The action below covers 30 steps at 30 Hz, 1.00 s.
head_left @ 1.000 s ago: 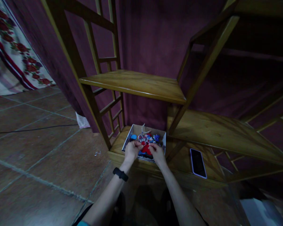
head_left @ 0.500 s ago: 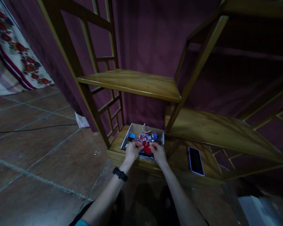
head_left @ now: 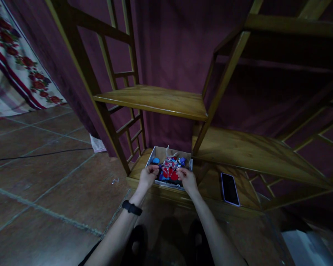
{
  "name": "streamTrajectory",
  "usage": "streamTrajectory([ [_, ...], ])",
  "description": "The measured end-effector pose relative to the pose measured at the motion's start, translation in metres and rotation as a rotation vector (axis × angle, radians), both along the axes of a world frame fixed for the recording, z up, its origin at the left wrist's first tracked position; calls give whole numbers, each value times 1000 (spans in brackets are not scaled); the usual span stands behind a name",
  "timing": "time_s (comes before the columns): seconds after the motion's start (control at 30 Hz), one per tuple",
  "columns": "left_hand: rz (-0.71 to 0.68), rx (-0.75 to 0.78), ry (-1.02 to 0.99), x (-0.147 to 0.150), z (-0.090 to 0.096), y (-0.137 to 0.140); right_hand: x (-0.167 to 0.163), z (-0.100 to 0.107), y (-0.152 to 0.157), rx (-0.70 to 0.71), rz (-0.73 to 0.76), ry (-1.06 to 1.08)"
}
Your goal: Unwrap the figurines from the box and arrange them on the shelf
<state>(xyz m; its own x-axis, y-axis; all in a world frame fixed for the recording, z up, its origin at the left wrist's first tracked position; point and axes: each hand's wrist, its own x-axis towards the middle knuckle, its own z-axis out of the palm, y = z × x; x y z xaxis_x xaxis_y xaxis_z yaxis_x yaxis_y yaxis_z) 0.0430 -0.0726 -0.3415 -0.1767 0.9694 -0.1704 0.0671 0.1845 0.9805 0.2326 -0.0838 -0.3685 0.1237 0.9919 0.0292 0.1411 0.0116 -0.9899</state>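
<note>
A shallow white cardboard box (head_left: 191, 162) stands on the low wooden shelf, filled with a jumble of small items. On top lies a tangle of clear, shiny strands (head_left: 168, 162) over some red pieces (head_left: 174, 175). My left hand (head_left: 148, 177) is over the box's left side, its fingers pinched together. Over the right side is my right hand (head_left: 187, 180), thumb and fingers also closed together beside the red pieces. Whatever either hand pinches is too small to make out. A blue round piece (head_left: 155, 160) and a dark blue item (head_left: 182, 161) show near the back.
A phone (head_left: 230, 189) lies on the low shelf to the right. Above the box is another wooden shelf (head_left: 152, 99), with slatted uprights at its left. A purple curtain (head_left: 169, 48) hangs behind. A black cable (head_left: 44, 153) crosses the tiled floor.
My left hand has moved left and away from the right hand, so more of the clear strands and red pieces shows between them. My right hand stays nearly where it was.
</note>
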Motion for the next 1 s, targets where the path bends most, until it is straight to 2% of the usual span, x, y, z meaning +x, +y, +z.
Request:
streamTrajectory([
  [0.17,-95,-106,-283,-1,11,-12,-2,8,-8,2,24,57],
  [0.3,-111,-123,-385,0,12,-19,-4,7,-12,7,45,108],
  [0.43,-80,-122,-381,-2,12,-22,-6,3,-15,7,65,148],
  [0.73,-104,-97,-394,-7,16,-38,-10,2,-24,-11,80,149],
  [1.0,-70,-28,-354,-10,16,-45,-19,0,-26,-5,71,77],
])
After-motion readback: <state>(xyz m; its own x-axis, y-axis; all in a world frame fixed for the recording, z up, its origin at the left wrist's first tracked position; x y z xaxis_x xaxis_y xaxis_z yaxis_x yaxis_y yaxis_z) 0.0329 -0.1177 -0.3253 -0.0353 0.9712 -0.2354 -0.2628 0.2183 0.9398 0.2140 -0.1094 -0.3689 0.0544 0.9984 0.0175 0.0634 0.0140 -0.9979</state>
